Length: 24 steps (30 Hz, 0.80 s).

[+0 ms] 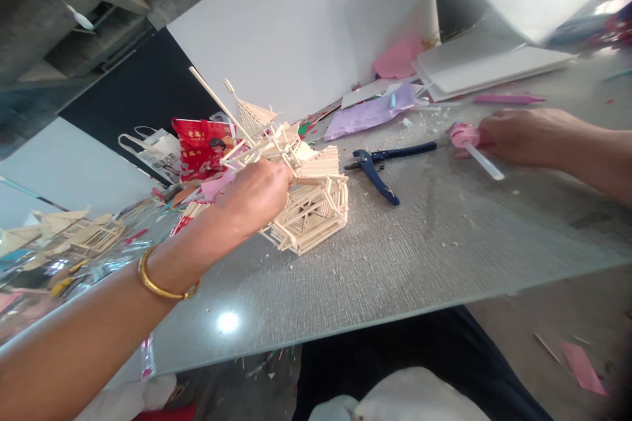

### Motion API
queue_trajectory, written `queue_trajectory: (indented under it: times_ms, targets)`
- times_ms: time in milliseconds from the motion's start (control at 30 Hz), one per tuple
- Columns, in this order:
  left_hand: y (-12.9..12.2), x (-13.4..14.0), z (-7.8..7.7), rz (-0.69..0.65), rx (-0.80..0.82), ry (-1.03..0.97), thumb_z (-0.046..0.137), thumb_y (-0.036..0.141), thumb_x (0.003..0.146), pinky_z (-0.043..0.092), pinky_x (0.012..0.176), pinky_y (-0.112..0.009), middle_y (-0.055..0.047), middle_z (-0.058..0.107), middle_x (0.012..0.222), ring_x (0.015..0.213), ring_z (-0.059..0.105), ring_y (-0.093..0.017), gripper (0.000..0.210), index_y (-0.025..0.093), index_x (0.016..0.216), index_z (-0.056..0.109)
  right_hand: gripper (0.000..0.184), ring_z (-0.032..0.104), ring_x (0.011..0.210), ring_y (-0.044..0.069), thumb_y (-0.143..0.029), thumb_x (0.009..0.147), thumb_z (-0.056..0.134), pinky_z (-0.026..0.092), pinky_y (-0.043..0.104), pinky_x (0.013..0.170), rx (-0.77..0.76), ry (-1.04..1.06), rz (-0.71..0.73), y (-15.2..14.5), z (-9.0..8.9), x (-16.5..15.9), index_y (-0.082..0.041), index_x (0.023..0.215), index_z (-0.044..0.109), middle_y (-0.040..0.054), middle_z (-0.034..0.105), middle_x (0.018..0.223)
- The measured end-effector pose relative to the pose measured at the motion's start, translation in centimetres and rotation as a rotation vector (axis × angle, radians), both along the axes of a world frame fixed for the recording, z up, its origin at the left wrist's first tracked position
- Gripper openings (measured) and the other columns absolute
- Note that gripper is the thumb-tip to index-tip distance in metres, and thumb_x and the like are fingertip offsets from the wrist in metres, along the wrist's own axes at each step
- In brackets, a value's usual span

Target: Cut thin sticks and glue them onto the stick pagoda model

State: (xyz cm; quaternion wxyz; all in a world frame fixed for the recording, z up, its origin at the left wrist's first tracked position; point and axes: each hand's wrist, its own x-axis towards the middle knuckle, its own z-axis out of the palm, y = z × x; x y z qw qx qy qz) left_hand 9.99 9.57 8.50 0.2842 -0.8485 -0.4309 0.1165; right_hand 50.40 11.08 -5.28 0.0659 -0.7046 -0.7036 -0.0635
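My left hand [264, 191], with a gold bangle at its wrist, is closed on the near side of a small building model [316, 214] made of pale wooden sticks. The model stands on the table, with a lattice body, slatted roof parts and a long stick jutting up to the left. My fingertips are partly hidden against the sticks. Over at the right, my right hand [513, 138] is wrapped round a pink glue gun [463, 135]. A translucent glue stick [486, 163] pokes out of it towards me. Blue-handled cutters [378, 168] lie opened between the model and my right hand.
Purple paper [370, 115], a pink pen-like stick [511, 99] and white boards [488, 62] lie at the back. A red bag [205, 145] stands behind the model. Another stick model [79, 233] is far left. The table's glass edge [395, 312] runs near my lap.
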Motion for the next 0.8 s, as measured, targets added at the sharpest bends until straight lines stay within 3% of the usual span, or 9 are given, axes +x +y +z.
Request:
queue_trajectory:
  times_ms: [467, 800]
  targets:
    - [-0.17, -0.74, -0.66, -0.019, 0.017, -0.021, 0.037, 0.017, 0.082, 0.037, 0.053, -0.030, -0.012, 0.067, 0.070, 0.063, 0.059, -0.019, 0.029, 0.013, 0.075, 0.065, 0.031, 0.054, 0.071, 0.020, -0.050, 0.081, 0.042, 0.032, 0.030, 0.054, -0.031, -0.048, -0.035, 0.02, 0.00, -0.19, -0.021, 0.072, 0.045, 0.0065, 0.055, 0.084]
    - [-0.37, -0.63, 0.17, 0.001, -0.106, -0.167, 0.038, 0.016, 0.081, 0.036, 0.054, -0.031, -0.011, 0.065, 0.063, 0.057, 0.056, -0.017, 0.030, 0.014, 0.074, 0.067, 0.031, 0.053, 0.065, 0.020, -0.052, 0.077, 0.043, 0.032, 0.031, 0.051, 0.021, -0.030, -0.004, 0.29, -0.68, 0.54, -0.021, 0.070, 0.044, 0.0070, 0.054, 0.083]
